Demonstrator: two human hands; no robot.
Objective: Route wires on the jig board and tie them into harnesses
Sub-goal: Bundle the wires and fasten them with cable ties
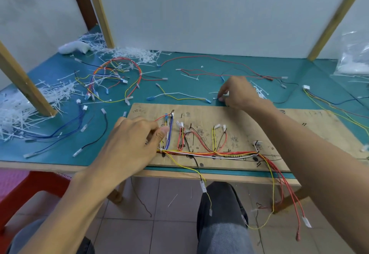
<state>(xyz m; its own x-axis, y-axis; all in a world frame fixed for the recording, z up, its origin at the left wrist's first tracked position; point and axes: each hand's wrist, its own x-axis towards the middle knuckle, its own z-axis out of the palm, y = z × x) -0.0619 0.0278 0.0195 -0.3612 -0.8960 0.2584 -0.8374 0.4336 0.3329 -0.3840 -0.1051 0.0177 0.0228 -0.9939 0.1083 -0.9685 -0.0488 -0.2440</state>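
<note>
The springy red, yellow and white wire bundle (209,152) along the near edge of the scuffed plywood jig board (239,117) is being pinched at its left end by the left hand (131,141); slackened, strands could be sprung off-route. A slim white nylon tie (216,98) is being pinched from the teal mat (179,85) by the right hand (237,91).

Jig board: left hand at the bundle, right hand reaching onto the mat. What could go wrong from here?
1. The right hand pinches a cable tie beyond the jig board. Its forearm crosses the board and could brush routed wires.
2. Wire tails hang over the table edge by the knee, so a leg move might tug the wire bundle.
3. Only the left hand holds that bundle's left end; slipping could let wires spread.
</note>
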